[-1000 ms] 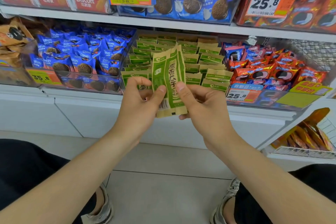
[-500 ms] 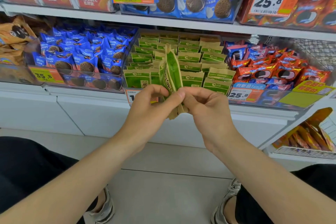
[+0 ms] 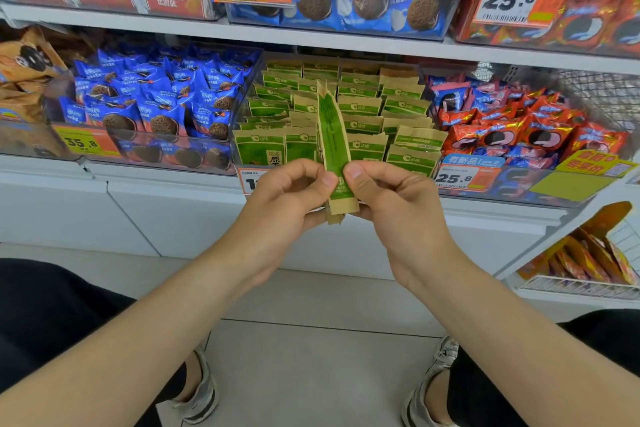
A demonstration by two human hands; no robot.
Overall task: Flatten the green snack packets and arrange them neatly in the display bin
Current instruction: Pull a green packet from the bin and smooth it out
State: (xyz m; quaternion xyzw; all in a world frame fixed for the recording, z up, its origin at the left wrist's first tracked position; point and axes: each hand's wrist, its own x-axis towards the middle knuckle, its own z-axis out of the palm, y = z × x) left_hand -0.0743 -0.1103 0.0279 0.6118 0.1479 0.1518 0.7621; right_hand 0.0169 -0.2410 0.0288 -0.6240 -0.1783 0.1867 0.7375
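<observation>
Held packet: a green snack packet [image 3: 332,135] stands upright and nearly edge-on, in front of the display bin [image 3: 250,104] and not yet in it.
Left hand [image 3: 287,198]: its fingers [image 3: 327,180] are curled, pinching the packet's lower part from nine o'clock.
Right hand [image 3: 398,204]: thumb and fingers pinch the same spot from three o'clock.
Bin: rows of green packets [image 3: 360,125] stand at twelve o'clock beyond the hands, blue packets [image 3: 156,107] at nine o'clock, red packets [image 3: 519,135] at three.
Handling: it looks light, thin and crinkly, with loose contents, so it is best held by the flat sealed ends and pressed along its faces.
Change: a second ago its printed face was turned towards the person; now it shows its edge, and the thumbs sit closer together.
</observation>
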